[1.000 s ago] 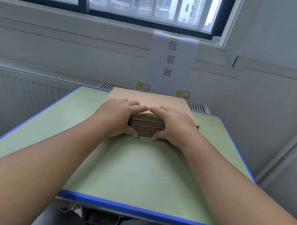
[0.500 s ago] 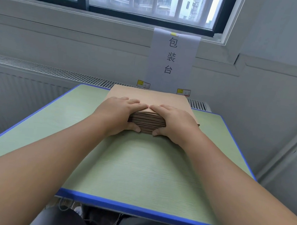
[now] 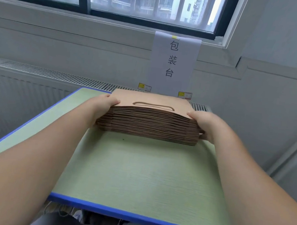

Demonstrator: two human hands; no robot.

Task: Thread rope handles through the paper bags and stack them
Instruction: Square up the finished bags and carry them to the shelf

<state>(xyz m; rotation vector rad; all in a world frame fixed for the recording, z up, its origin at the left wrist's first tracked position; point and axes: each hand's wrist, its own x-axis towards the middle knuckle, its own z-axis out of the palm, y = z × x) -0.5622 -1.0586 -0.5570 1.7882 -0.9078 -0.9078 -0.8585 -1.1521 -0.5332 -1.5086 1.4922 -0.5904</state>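
looks mostly done imo: the stack of paper bags [image 3: 148, 125] sits at the far end of the bench [image 3: 137, 167], top rope handle [image 3: 153, 105] threaded, left hand [image 3: 105, 105] and right hand [image 3: 202, 124] each with a grip round one end, lower bags can't tell.

A packing station: a white paper sign [image 3: 173, 63] reading 包装台 hangs behind a pale green, blue-edged counter [image 3: 136, 170] bearing stacked brown paper bags [image 3: 148, 123].

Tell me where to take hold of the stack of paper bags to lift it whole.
Grip the stack of paper bags at both ends, coming in from each side, thumbs on top, as the left hand and right hand do. It is wide and made of loose layers.
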